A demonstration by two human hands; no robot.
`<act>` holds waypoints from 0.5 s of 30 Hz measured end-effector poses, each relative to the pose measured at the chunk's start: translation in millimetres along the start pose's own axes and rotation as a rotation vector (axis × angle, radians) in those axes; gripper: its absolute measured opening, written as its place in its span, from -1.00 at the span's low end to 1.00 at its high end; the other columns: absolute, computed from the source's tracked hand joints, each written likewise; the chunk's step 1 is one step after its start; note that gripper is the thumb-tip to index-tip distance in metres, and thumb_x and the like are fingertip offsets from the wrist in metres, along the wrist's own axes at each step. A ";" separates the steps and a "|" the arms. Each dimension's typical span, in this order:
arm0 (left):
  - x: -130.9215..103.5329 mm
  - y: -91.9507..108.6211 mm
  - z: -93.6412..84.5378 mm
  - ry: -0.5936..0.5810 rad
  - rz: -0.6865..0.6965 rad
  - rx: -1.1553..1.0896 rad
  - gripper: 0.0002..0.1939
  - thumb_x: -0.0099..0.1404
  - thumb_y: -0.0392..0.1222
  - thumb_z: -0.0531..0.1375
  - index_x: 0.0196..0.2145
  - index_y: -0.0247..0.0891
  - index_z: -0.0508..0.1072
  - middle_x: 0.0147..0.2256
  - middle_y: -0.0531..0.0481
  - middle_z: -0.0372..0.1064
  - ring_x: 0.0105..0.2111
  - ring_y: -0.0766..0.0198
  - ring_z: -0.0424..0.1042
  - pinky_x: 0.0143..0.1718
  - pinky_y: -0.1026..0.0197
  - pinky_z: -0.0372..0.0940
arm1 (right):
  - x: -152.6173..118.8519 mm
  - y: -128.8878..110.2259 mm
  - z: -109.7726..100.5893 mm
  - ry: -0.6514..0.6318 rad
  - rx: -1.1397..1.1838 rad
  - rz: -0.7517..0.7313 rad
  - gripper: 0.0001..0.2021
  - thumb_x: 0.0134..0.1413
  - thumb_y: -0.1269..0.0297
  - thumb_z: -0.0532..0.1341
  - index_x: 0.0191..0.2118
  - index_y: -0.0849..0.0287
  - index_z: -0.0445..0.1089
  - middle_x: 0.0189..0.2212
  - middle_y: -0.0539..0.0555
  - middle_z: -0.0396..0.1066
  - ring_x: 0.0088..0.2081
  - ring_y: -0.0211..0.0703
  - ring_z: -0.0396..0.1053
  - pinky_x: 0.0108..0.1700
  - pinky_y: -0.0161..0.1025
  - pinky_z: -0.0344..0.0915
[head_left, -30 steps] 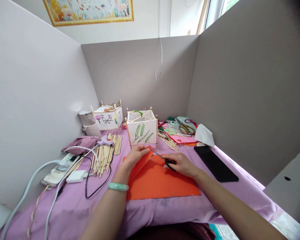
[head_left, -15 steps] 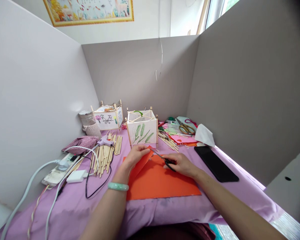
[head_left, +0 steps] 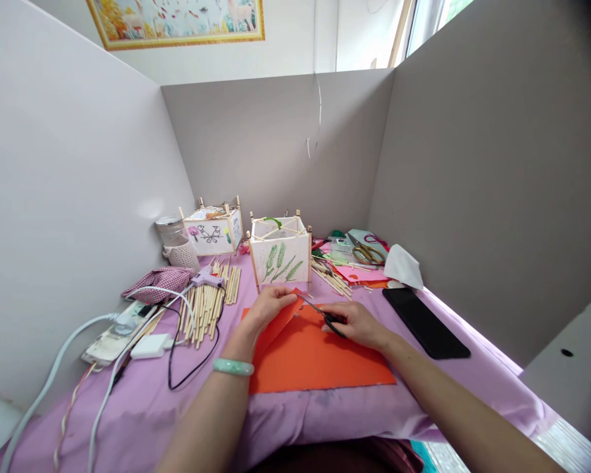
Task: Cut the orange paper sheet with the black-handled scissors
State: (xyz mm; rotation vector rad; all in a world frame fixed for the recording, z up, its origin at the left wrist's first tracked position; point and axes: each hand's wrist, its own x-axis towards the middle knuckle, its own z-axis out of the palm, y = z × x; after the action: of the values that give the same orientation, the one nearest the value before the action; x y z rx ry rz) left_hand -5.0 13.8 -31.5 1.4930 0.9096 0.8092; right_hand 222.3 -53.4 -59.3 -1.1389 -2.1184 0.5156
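- The left hand (head_left: 272, 305) is closed in a pinch, thumb and fingers gripping the far end of a raised orange paper piece (head_left: 274, 328).
- The right hand (head_left: 357, 323) is curled round the black handles of small scissors (head_left: 333, 320); the blades point left and reach the raised piece just beside the left fingertips. How far apart the blades stand is too small to tell.
- Under both hands, an orange sheet (head_left: 325, 361) lies flat at the near middle of the cloth-covered desk (head_left: 369, 414). Whether the raised piece joins it on the left cannot be told.
- A pale green bangle (head_left: 233, 367) circles the left wrist.
- Just beyond the hands stands a white box (head_left: 282, 259) with stick edges and green plants drawn on its near side.
- To the left, a lilac glue gun (head_left: 207, 277) rests on a heap of wooden sticks (head_left: 204, 322); farther left are a checked cloth (head_left: 160, 284) and a power strip (head_left: 113, 335).
- At far left, a second box (head_left: 211, 235) stands beside a jar (head_left: 170, 230).
- To the right lies a flat black object (head_left: 426, 323); beyond it are a white tissue (head_left: 402, 266), pink paper (head_left: 358, 274) and larger scissors (head_left: 368, 253).
- Grey partitions (head_left: 276, 141) enclose the desk at left, far side and right.
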 end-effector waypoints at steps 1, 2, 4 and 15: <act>0.3 -1.0 -0.1 -0.005 0.003 0.013 -0.72 -0.03 -0.02 0.31 -0.50 -0.32 0.47 -0.57 0.03 0.40 -0.59 0.37 0.28 -0.53 0.31 0.11 | 0.1 0.4 0.3 -0.002 0.009 0.001 -0.59 0.06 0.19 0.22 0.06 0.10 0.41 -0.28 0.04 0.53 -0.35 -0.18 0.43 -0.35 -0.34 0.29; 0.6 -1.9 -0.2 -0.008 0.004 0.025 -0.72 -0.03 -0.01 0.31 -0.50 -0.32 0.47 -0.57 0.03 0.40 -0.59 0.36 0.28 -0.53 0.31 0.11 | 0.3 0.8 0.5 -0.004 0.019 0.002 -0.59 0.07 0.20 0.21 0.06 0.09 0.41 -0.26 0.04 0.54 -0.34 -0.17 0.44 -0.33 -0.33 0.30; 0.8 -3.1 -0.3 -0.007 0.002 0.042 -0.71 -0.02 -0.01 0.30 -0.49 -0.31 0.47 -0.56 0.02 0.40 -0.59 0.36 0.28 -0.54 0.31 0.09 | 0.4 1.4 0.8 -0.007 0.040 0.003 -0.60 0.08 0.22 0.20 0.06 0.09 0.40 -0.23 0.05 0.53 -0.30 -0.16 0.45 -0.28 -0.31 0.31; -0.9 -0.6 0.3 -0.007 -0.017 0.009 -0.74 -0.02 -0.03 0.30 -0.47 -0.30 0.47 -0.54 0.03 0.42 -0.58 0.34 0.31 -0.51 0.29 0.11 | 0.0 0.7 0.7 0.003 0.031 0.008 -0.58 0.05 0.18 0.23 0.06 0.09 0.40 -0.20 0.06 0.52 -0.29 -0.15 0.44 -0.28 -0.32 0.31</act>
State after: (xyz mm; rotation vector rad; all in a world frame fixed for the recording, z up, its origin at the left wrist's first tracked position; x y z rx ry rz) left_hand -5.2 12.9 -32.1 1.4932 0.9209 0.7883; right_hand 222.2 -53.1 -60.2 -1.1309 -2.0964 0.5483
